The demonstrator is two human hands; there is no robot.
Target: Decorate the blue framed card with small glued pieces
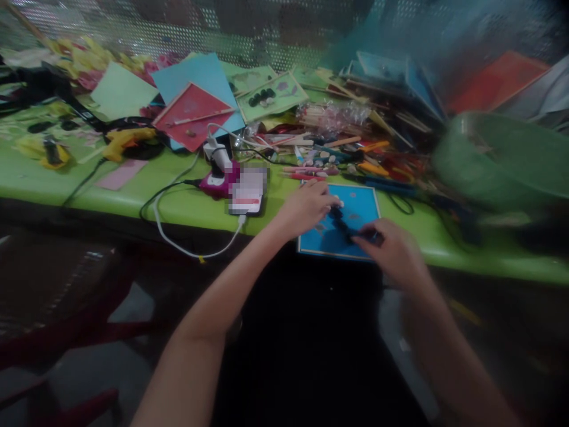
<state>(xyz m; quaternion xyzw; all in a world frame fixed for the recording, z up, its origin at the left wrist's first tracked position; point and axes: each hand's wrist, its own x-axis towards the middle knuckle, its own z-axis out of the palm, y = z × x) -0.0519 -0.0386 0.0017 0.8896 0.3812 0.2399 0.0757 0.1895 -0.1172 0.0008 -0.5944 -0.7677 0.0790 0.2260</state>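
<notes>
Board (365, 203), blue: your right hand (398, 249) pinches dark bit (376, 238), near right; left hand (306, 204) bent, far left, can't tell grip.

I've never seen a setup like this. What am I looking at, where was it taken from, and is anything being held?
There is no robot here: one camera, worn on a person's head, looks down at their bare hands. The left hand rests on a blue framed board, by some black shapes. The right hand is at their lower end; blur hides whether either hand grips them. The green table also bears a phone and a green basin.
</notes>
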